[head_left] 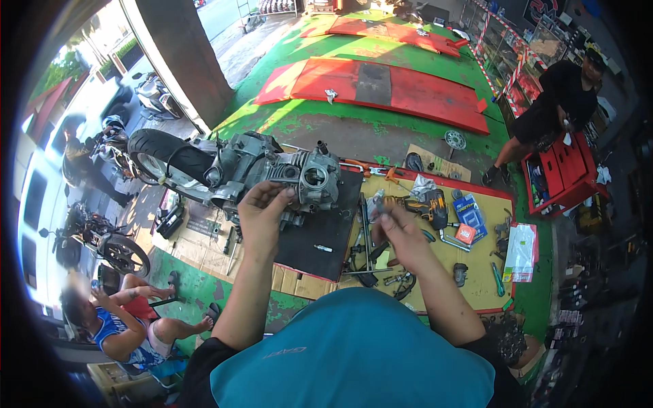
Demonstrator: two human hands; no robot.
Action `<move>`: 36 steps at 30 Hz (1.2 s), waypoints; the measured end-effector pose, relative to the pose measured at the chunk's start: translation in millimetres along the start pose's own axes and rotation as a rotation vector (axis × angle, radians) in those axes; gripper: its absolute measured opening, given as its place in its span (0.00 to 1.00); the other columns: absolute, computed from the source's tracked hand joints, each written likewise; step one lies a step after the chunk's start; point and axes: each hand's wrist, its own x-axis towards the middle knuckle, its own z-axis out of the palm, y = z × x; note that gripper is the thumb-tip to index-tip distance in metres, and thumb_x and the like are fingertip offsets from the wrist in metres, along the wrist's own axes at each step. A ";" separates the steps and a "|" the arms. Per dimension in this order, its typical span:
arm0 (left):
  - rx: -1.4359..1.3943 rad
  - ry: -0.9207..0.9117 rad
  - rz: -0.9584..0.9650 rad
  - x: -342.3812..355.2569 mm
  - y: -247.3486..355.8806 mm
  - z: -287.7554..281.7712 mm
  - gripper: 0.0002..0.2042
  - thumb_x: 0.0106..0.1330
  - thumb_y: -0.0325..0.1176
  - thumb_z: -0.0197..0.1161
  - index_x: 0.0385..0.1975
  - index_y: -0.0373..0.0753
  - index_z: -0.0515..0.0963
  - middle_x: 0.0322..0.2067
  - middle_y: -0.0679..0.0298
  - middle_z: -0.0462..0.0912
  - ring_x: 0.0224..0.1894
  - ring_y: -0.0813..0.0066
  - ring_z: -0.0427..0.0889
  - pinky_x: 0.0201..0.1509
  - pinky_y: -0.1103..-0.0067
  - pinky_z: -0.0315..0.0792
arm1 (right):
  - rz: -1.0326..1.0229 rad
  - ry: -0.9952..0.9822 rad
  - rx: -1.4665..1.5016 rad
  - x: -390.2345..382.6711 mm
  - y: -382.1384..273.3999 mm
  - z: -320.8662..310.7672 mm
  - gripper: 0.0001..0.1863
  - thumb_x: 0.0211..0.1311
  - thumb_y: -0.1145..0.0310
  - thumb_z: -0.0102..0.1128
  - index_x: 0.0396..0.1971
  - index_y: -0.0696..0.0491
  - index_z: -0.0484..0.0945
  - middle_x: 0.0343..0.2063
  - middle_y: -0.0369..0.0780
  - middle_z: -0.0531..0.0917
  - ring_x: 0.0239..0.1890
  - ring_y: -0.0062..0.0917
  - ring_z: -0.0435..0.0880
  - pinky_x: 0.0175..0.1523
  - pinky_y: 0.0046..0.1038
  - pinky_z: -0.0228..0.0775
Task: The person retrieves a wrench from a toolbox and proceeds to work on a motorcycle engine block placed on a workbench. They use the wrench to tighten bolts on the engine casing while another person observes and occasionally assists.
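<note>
A grey motorcycle engine with its rear wheel attached lies across the bench. The round open end of its cylinder faces up. My left hand is at the cylinder's near side, thumb and fingers pinched together; whatever sits between them is too small to make out. To the right, my right hand hovers over the tools with curled, blurred fingers, so its grip does not show clearly. Just beyond it lies a yellow and black cordless drill. A spark plug rests on the black mat.
Beside the drill are a blue packet, an orange-red box and a green-handled screwdriver. Red lift platforms lie beyond the bench. One person stands by a red tool cabinet; another sits at left.
</note>
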 end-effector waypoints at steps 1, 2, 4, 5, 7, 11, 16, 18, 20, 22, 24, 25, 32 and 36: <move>-0.012 0.003 -0.004 2.9 -4.2 -5.8 0.15 0.66 0.19 0.70 0.51 0.28 0.81 0.38 0.59 0.88 0.39 0.74 0.87 0.48 0.78 0.82 | 0.085 0.040 0.004 -2.3 21.1 1.5 0.15 0.82 0.57 0.52 0.51 0.53 0.77 0.30 0.32 0.77 0.33 0.16 0.75 0.40 0.21 0.68; -0.013 -0.025 -0.012 6.9 -6.4 -10.7 0.18 0.68 0.19 0.68 0.56 0.28 0.77 0.38 0.60 0.87 0.37 0.75 0.87 0.45 0.81 0.82 | 0.174 0.081 0.008 -6.2 37.6 4.7 0.15 0.82 0.57 0.52 0.51 0.53 0.77 0.29 0.32 0.78 0.33 0.15 0.76 0.41 0.21 0.69; -0.033 -0.047 -0.017 8.5 -1.5 -12.2 0.19 0.69 0.19 0.67 0.59 0.29 0.76 0.38 0.63 0.84 0.38 0.75 0.87 0.46 0.81 0.82 | 0.113 0.139 -0.237 -5.9 56.5 9.0 0.17 0.81 0.60 0.51 0.56 0.56 0.79 0.32 0.36 0.82 0.35 0.20 0.80 0.44 0.26 0.72; -0.044 -0.061 -0.021 9.9 0.2 -12.3 0.20 0.69 0.19 0.66 0.60 0.30 0.76 0.38 0.64 0.83 0.39 0.75 0.87 0.47 0.81 0.82 | -0.018 0.158 -0.306 -5.8 63.7 6.6 0.17 0.81 0.63 0.51 0.59 0.57 0.77 0.33 0.39 0.82 0.36 0.25 0.80 0.46 0.28 0.72; 0.005 -0.083 -0.044 8.0 -2.0 -21.0 0.16 0.71 0.19 0.63 0.57 0.35 0.75 0.37 0.67 0.79 0.37 0.80 0.81 0.42 0.83 0.77 | -0.282 0.172 -0.443 4.4 15.6 22.4 0.20 0.79 0.68 0.50 0.65 0.59 0.74 0.34 0.44 0.81 0.38 0.34 0.80 0.49 0.34 0.73; 0.070 -0.221 -0.048 3.5 -0.4 -11.0 0.14 0.71 0.21 0.62 0.53 0.40 0.72 0.36 0.70 0.78 0.35 0.84 0.74 0.39 0.84 0.67 | -0.461 0.123 -0.632 8.3 -19.3 24.5 0.24 0.74 0.75 0.53 0.68 0.58 0.73 0.40 0.47 0.83 0.44 0.41 0.79 0.53 0.37 0.72; -0.063 -0.372 -0.094 -16.1 9.1 18.7 0.25 0.71 0.26 0.67 0.66 0.42 0.67 0.41 0.66 0.83 0.39 0.85 0.75 0.42 0.84 0.68 | -0.531 0.081 -0.650 5.3 -36.0 26.9 0.26 0.67 0.80 0.57 0.66 0.58 0.76 0.41 0.46 0.83 0.43 0.40 0.77 0.52 0.36 0.71; -0.140 -0.393 -0.164 -21.1 8.5 25.7 0.31 0.70 0.27 0.69 0.71 0.42 0.65 0.44 0.61 0.86 0.38 0.86 0.75 0.41 0.84 0.68 | -0.548 0.081 -0.671 4.9 -36.1 27.4 0.26 0.65 0.81 0.58 0.65 0.58 0.77 0.42 0.46 0.83 0.43 0.40 0.78 0.52 0.35 0.72; -0.073 -0.372 -0.170 -25.0 12.9 33.3 0.29 0.71 0.25 0.68 0.70 0.41 0.66 0.42 0.62 0.86 0.37 0.86 0.75 0.40 0.85 0.68 | -0.558 0.077 -0.690 4.3 -38.5 28.1 0.26 0.64 0.81 0.59 0.64 0.59 0.78 0.42 0.46 0.83 0.43 0.40 0.78 0.52 0.35 0.72; -0.052 -0.344 -0.177 -25.8 13.5 35.9 0.27 0.71 0.24 0.67 0.68 0.39 0.68 0.41 0.62 0.87 0.35 0.86 0.75 0.39 0.86 0.67 | -0.555 0.073 -0.708 2.3 -42.4 27.7 0.25 0.65 0.81 0.59 0.63 0.60 0.78 0.42 0.45 0.83 0.44 0.40 0.78 0.52 0.36 0.73; -0.077 -0.306 -0.177 -24.3 13.0 36.8 0.25 0.71 0.23 0.66 0.67 0.37 0.69 0.40 0.61 0.87 0.34 0.87 0.75 0.38 0.87 0.67 | -0.548 0.058 -0.718 0.2 -43.9 27.4 0.25 0.65 0.80 0.59 0.63 0.60 0.77 0.42 0.46 0.83 0.44 0.40 0.78 0.52 0.37 0.73; -0.087 -0.302 -0.180 -24.0 11.7 36.3 0.24 0.71 0.23 0.66 0.66 0.36 0.70 0.40 0.61 0.87 0.35 0.86 0.77 0.39 0.86 0.68 | -0.546 0.051 -0.724 -0.8 -45.0 27.3 0.25 0.65 0.79 0.60 0.63 0.60 0.77 0.42 0.46 0.83 0.45 0.41 0.79 0.52 0.38 0.74; 0.091 -0.291 -0.030 -25.1 1.8 36.9 0.20 0.72 0.20 0.64 0.62 0.32 0.72 0.42 0.58 0.88 0.48 0.77 0.86 0.50 0.82 0.76 | -0.371 0.019 -0.711 -6.8 -49.2 30.3 0.17 0.66 0.77 0.64 0.54 0.58 0.80 0.36 0.45 0.85 0.37 0.43 0.86 0.43 0.39 0.77; 0.255 -0.310 -0.079 -31.3 -6.7 30.3 0.16 0.72 0.22 0.64 0.58 0.31 0.75 0.43 0.58 0.88 0.45 0.79 0.85 0.51 0.84 0.76 | -0.052 -0.353 -0.403 -1.8 -40.8 14.1 0.18 0.66 0.78 0.63 0.56 0.59 0.79 0.40 0.47 0.88 0.40 0.42 0.89 0.42 0.38 0.83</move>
